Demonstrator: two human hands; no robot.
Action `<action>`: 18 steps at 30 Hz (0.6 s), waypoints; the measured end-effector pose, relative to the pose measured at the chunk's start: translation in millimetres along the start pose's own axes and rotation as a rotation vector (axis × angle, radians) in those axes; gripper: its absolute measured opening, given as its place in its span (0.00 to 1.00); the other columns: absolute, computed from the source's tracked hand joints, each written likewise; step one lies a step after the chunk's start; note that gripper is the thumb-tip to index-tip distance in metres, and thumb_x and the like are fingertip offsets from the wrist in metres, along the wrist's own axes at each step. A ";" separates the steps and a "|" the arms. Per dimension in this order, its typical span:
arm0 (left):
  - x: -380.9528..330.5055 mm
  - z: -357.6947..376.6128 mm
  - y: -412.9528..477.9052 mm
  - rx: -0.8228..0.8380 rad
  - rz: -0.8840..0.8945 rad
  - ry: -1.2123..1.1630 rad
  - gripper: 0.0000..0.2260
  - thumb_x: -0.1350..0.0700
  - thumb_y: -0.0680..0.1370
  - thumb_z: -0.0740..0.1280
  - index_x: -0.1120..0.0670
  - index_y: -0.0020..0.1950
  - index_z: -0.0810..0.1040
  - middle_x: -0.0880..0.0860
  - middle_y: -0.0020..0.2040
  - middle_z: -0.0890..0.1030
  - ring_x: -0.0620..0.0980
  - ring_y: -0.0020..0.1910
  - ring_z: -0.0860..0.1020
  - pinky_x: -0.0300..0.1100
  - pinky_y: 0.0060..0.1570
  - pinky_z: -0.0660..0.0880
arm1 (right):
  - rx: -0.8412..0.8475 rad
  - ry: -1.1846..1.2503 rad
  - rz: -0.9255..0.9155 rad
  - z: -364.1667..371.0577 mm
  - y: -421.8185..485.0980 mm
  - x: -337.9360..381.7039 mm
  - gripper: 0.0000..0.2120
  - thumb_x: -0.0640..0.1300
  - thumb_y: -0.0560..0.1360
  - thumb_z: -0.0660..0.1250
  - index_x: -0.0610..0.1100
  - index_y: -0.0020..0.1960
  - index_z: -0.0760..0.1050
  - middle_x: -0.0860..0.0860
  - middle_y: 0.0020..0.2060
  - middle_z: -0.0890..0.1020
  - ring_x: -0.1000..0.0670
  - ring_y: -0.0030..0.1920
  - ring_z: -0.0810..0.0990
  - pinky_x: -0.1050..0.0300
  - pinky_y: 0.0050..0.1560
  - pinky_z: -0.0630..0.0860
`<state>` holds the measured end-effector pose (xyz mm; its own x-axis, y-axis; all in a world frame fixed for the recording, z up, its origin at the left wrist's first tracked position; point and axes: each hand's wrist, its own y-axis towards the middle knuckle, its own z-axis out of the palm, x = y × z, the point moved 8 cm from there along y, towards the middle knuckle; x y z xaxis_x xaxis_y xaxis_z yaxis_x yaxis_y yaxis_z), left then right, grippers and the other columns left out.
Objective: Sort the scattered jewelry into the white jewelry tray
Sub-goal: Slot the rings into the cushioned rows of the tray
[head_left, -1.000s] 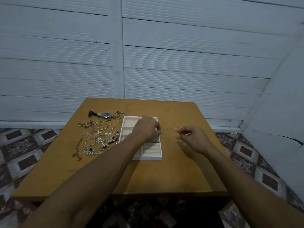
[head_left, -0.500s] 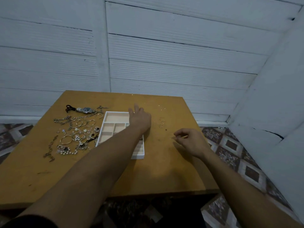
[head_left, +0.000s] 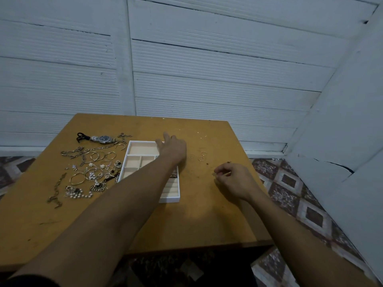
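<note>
The white jewelry tray [head_left: 132, 157] with beige compartments lies mid-table. My left hand [head_left: 173, 150] reaches across its far right corner, fingers spread, holding nothing. A heap of scattered jewelry [head_left: 91, 172] lies left of the tray: hoops, chains, pearl pieces and a wristwatch [head_left: 103, 139]. Three small gold rings [head_left: 200, 157] rest on the wood just right of my left hand. My right hand [head_left: 234, 179] hovers low at the table's right side, thumb and fingers pinched together; whether something tiny sits between them is too small to tell.
The orange wooden table [head_left: 196, 220] stands against a white slatted wall [head_left: 207, 79]. Its right edge is close to my right hand, with patterned floor tiles [head_left: 290, 187] beyond. A thin chain [head_left: 56, 191] lies near the left side.
My left hand has opened and stretched forward past the tray's far corner. My right hand has drawn back toward me and to the right. The view has shifted, showing the rings.
</note>
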<state>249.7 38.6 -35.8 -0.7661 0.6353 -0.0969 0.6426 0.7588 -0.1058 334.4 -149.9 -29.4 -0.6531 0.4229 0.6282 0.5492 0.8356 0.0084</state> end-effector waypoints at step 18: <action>31.9 -34.9 -43.9 -0.103 0.278 -0.463 0.05 0.54 0.74 0.73 0.50 0.40 0.79 0.43 0.37 0.81 0.45 0.43 0.78 0.42 0.47 0.74 | -0.077 -0.095 0.091 19.0 42.8 3.9 0.09 0.45 0.78 0.66 0.46 0.57 0.79 0.50 0.54 0.81 0.53 0.51 0.75 0.61 0.49 0.71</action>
<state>196.8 30.6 0.3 -0.4697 0.7023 -0.5350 0.7987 0.5962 0.0815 345.5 -105.8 -41.3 -0.6431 0.5299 0.5528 0.6442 0.7647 0.0164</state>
